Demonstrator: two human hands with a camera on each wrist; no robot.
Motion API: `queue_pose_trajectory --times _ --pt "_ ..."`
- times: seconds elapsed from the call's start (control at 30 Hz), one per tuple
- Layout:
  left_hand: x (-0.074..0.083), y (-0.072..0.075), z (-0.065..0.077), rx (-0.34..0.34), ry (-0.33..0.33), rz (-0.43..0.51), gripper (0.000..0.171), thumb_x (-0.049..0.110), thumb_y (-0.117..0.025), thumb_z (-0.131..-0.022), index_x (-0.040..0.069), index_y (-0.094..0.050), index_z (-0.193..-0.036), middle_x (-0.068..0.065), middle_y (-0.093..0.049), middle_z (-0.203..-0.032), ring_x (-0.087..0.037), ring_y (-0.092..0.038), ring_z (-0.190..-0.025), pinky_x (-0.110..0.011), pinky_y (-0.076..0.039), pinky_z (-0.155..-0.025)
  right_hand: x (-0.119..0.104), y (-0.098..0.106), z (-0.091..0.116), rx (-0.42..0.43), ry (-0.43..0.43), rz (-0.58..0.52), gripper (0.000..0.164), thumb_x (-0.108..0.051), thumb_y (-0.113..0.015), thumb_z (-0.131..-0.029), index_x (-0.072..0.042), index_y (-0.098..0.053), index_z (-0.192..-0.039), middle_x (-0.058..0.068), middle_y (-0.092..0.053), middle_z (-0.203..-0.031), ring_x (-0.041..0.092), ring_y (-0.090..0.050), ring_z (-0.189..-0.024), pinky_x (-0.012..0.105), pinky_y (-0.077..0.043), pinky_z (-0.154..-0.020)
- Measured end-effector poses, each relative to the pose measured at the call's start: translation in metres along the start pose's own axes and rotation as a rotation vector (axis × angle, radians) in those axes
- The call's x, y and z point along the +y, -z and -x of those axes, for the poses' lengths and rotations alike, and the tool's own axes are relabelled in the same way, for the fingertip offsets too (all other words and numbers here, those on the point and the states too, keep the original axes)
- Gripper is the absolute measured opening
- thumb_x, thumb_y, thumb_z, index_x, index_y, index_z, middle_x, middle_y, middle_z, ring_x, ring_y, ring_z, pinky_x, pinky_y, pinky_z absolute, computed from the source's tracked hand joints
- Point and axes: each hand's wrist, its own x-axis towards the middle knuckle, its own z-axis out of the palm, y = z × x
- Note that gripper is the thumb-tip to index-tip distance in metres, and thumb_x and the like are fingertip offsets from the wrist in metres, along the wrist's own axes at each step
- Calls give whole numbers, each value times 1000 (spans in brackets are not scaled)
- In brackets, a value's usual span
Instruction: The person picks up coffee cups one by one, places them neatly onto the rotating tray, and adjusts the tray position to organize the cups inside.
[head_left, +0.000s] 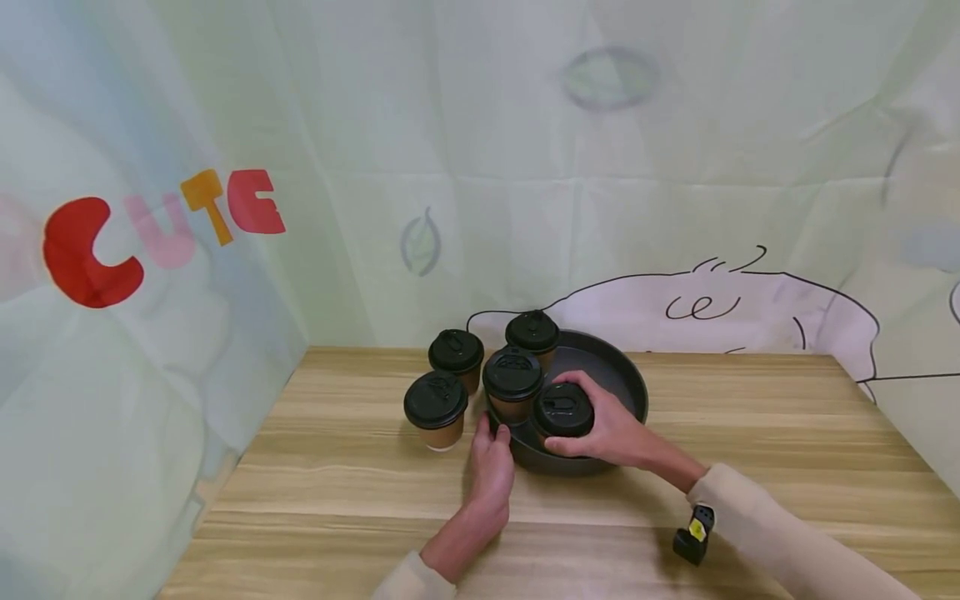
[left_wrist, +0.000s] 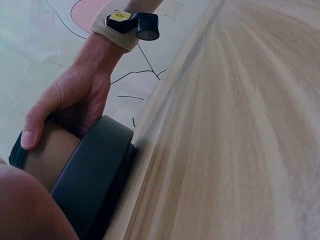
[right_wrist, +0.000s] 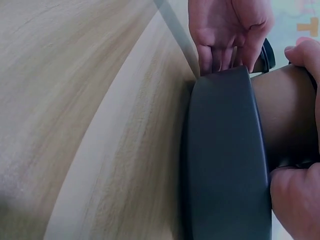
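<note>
A dark round pan (head_left: 636,379) with a raised wall sits on the wooden table. My right hand (head_left: 611,425) grips a brown paper coffee cup with a black lid (head_left: 564,408) inside the pan's near part; in the right wrist view its thumb and fingers span the cup (right_wrist: 287,110). Against the pan's left wall rests my left hand (head_left: 491,475), fingers fairly straight, its fingertips partly hidden by the pan in the right wrist view. Another lidded cup (head_left: 513,375) stands in the pan beside the gripped one. Farther back, a third cup (head_left: 532,332) is at the pan's left rim, its base hidden.
Two more lidded cups, one nearer (head_left: 437,408) and one farther back (head_left: 456,354), stand on the table left of the pan. A printed fabric backdrop (head_left: 375,167) rises behind the wooden table (head_left: 337,517). A small black device (head_left: 693,533) is strapped to the right wrist.
</note>
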Motion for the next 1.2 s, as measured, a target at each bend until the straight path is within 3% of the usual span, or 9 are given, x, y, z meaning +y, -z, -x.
queue_pose_trajectory --times 0.5,0.67,0.77,0.87,0.93,1.03,1.2 --pt "-1 0 -1 -2 -1 -7 60 9 -37 -109 -9 -14 -162 -27 -14 -169 -41 -14 -155 -56 -14 -125 1 -1 -2 -24 15 31 82 -41 -92 -76 -18 -47 -141 0 -60 -129 19 -58 -117 43 -48 -103" --pt "-3 -1 -1 1 -10 -1 60 8 -37 -109 -11 -13 -161 -28 -13 -168 -41 -12 -155 -55 -13 -125 1 3 0 -29 49 52 87 -44 -92 -76 -18 -46 -145 0 -59 -136 20 -55 -124 48 -45 -107" --pt "-3 -1 -1 -1 -13 5 61 8 -38 -109 -12 -13 -160 -29 -11 -168 -42 -11 -155 -56 -12 -125 5 12 2 2 78 -4 76 -38 -82 -89 -13 -44 -150 5 -57 -143 26 -53 -133 54 -42 -113" --pt "-3 -1 0 -2 -16 10 61 8 -38 -109 -13 -12 -160 -30 -10 -168 -43 -9 -155 -56 -11 -126 14 29 -3 92 79 -79 58 -28 -66 -101 -7 -44 -150 14 -55 -146 35 -49 -138 56 -37 -117" --pt "-3 -1 0 2 -16 7 61 8 -38 -109 -13 -13 -160 -30 -10 -168 -43 -9 -155 -56 -11 -126 22 43 -9 167 39 -70 50 -28 -58 -107 -4 -45 -149 18 -54 -145 38 -48 -139 57 -35 -118" --pt "-3 0 0 8 -17 0 61 8 -39 -109 -13 -13 -160 -30 -11 -168 -43 -10 -155 -56 -11 -126 39 63 -18 242 -86 37 51 -36 -52 -110 -1 -48 -147 23 -54 -143 41 -50 -135 58 -37 -116" --pt "-3 0 1 8 -21 -13 60 9 -39 -109 -14 -15 -159 -31 -12 -167 -43 -11 -155 -56 -12 -125 69 79 -20 197 -292 167 51 -33 -42 -113 3 -51 -148 30 -54 -146 47 -50 -134 62 -41 -111"
